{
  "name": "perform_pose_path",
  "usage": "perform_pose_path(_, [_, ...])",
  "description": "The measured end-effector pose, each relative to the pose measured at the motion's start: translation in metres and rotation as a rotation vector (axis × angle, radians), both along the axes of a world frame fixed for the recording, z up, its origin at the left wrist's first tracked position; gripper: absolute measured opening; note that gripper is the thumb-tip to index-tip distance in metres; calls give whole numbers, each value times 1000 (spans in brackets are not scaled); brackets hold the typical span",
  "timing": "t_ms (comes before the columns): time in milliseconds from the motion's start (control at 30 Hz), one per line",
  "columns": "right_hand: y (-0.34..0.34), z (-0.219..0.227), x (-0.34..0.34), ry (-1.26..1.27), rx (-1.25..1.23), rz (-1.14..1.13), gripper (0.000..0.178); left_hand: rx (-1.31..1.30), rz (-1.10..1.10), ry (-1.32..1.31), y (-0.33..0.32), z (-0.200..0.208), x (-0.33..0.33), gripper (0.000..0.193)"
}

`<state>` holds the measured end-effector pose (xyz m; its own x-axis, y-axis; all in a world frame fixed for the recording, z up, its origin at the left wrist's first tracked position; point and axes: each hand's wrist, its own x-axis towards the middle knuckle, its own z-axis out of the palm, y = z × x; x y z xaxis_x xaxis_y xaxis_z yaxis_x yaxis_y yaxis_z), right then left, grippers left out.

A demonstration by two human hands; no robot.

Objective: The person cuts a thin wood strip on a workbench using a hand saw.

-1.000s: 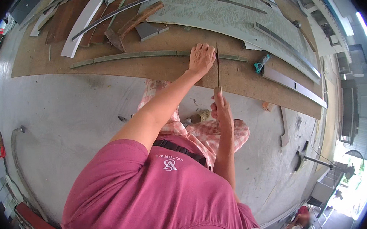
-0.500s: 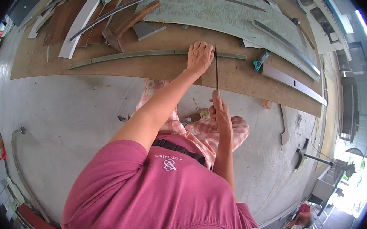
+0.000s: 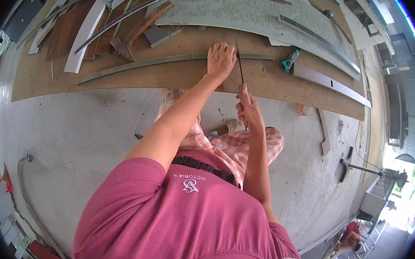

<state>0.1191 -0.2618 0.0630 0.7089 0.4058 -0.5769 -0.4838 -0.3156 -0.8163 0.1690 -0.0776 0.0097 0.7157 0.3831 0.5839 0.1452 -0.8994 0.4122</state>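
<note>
A long, narrow grey-green strip lies across the brown board near its front edge, with crosswise marks along its length. My left hand is closed over the strip, right of its middle, and presses it down. Just right of those fingers a handsaw crosses the strip, its thin blade seen nearly edge-on and pointing away from me. My right hand is wrapped round the saw's light brown handle, near the board's front edge. How deep the blade sits in the strip cannot be made out.
On the brown board lie a hammer, a teal-handled tool, a silver metal bar and a large pale green patterned panel. Planks and strips crowd the far left. A fan stands at the right.
My right hand has pushed the saw forward, away from me, so the handle is nearer the strip. My left hand stays on the strip. The whole view has shifted slightly.
</note>
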Motion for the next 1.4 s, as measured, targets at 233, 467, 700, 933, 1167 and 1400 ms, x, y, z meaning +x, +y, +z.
perform_pose_path(233, [-17,19,-21,-39,128,-112,49,5,2,-15,1,3,-1,11])
perform_pose_path(467, [-61,19,13,-132,139,-201,46,-64,-41,-49,4,2,-3,14])
perform_pose_path(700, [-93,-1,-2,-75,16,-204,47,-100,-59,-55,3,3,-7,15])
perform_pose_path(933, [-102,-8,-6,-84,33,-163,48,-90,-50,-32,-2,1,-13,16])
perform_pose_path(1167, [-108,-9,-5,-68,-44,-119,49,-91,-61,-18,-3,3,-15,16])
perform_pose_path(1400, [-108,-9,-6,-17,-52,-116,51,-83,-60,-15,-4,2,-14,15])
